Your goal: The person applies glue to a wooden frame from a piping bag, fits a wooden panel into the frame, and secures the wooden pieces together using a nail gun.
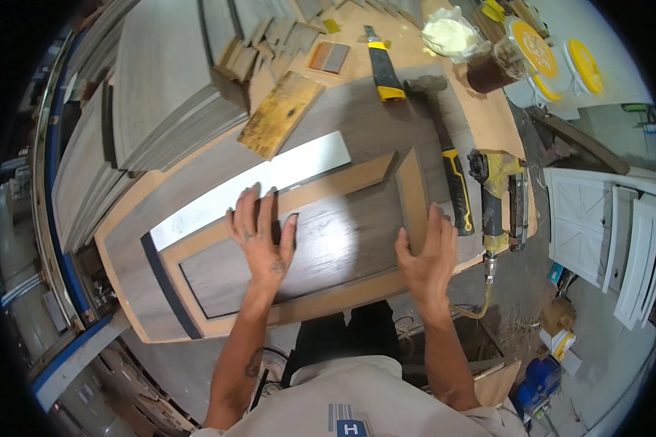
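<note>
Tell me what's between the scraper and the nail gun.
In the head view, the hammer lies between the scraper and the nail gun.

Four tan strips lie flat, outlining a long rectangle around a grey wood-grain panel (pixel 328 229) with a bright glare on it. The far strip (pixel 342 182) ends in a slanted cut, apart from the pointed end of the right strip (pixel 412 191), grey showing between. The near strip (pixel 342 294) and left strip (pixel 186 290) edge the other sides. A glossy white strip (pixel 291 164) lies lengthwise just beyond the far strip.
</note>
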Tool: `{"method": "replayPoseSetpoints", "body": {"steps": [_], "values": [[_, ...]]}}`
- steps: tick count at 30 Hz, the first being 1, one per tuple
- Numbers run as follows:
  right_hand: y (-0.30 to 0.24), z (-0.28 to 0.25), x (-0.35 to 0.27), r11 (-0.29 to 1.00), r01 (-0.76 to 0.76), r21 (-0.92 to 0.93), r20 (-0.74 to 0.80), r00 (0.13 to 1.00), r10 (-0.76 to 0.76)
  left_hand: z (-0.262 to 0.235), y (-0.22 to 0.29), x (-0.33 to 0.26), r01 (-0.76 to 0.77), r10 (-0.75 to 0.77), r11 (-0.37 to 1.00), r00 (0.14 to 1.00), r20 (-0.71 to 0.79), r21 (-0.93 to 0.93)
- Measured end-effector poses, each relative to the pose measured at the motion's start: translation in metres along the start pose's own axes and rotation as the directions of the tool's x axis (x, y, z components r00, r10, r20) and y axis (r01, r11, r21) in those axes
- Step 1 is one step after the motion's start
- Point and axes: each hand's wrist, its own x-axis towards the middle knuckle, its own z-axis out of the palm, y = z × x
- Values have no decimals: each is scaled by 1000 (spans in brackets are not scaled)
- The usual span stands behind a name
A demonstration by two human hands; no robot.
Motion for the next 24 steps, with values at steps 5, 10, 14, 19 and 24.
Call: {"method": "replayPoseSetpoints", "body": {"steps": [5,10,14,19,24], "values": [[-1,6,-2,1000,4,-17,-10,1000,-4,10,5,3,47,-57,993,994,94,113],[0,6,-6,999,-31,41,15,999,30,13,-2,0,28,-36,996,995,92,90],[3,8,-8,997,-43,56,37,998,41,15,-5,0,37,-40,998,997,68,41],[2,4,-7,995,-68,67,77,995,63,17,-6,0,59,-60,998,996,65,19],[0,5,-10,993,-86,84,73,994,80,15,-7,-1,50,-53,998,995,80,28]]}}
